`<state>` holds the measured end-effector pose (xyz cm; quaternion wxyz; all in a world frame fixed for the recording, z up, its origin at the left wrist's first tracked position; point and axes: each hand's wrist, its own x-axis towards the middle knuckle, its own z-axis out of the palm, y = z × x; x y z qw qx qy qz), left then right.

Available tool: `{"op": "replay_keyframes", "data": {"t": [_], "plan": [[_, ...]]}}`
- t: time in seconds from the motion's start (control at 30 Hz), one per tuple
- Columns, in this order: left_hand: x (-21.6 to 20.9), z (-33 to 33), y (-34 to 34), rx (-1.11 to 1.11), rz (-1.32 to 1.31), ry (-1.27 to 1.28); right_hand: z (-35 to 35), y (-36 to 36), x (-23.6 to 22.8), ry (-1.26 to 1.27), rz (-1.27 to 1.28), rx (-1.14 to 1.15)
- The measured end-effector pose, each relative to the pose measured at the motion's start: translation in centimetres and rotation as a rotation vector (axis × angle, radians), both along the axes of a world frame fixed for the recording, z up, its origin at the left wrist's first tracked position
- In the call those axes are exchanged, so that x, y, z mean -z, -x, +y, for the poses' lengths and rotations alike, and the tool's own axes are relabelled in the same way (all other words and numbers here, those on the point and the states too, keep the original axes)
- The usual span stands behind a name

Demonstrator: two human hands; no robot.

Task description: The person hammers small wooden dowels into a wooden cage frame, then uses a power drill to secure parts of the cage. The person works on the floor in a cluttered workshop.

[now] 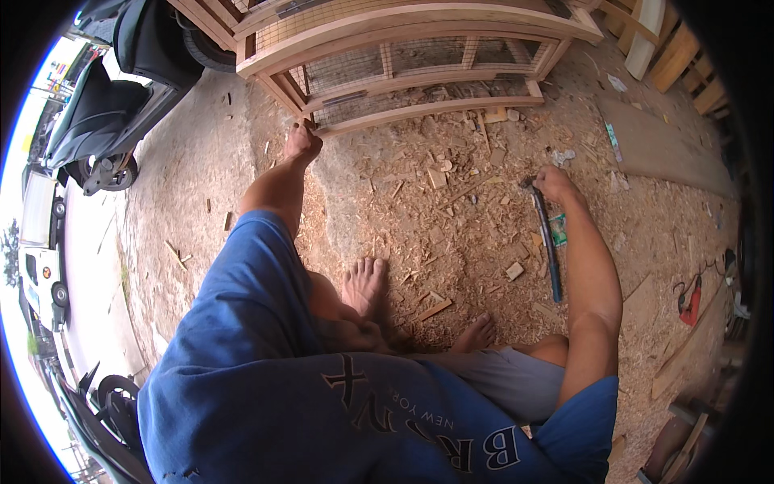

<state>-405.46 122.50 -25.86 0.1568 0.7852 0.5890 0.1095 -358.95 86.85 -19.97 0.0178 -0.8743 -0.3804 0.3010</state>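
Observation:
A wooden cage with wire mesh panels [435, 28] stands at the far side. My left hand [303, 143] is closed at the lower left corner of its frame, fingers curled against the wood. Off to the right, my right hand [553, 184] grips a hammer [543, 230] close to its head. The hammer's dark handle hangs back toward me, ending in a blue grip above the shavings. The fingertips of both hands are partly hidden.
Wood shavings and small offcuts [437, 178] litter the floor around my bare feet [364, 284]. Parked scooters [105, 101] stand at the left. A flat board [669, 149], leaning planks [677, 56] and a red-handled tool [690, 303] are at the right.

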Motion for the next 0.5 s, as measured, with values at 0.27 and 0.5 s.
{"op": "replay_keyframes", "data": {"t": [0.27,0.5], "plan": [[0.68,0.25,0.15,0.006,-0.051,-0.037,-0.10,-0.25,0.32,-0.025,-0.001,0.002],[0.51,-0.02,-0.02,0.000,-0.057,-0.035,-0.15,-0.22,0.25,-0.031,-0.016,0.000]]}}
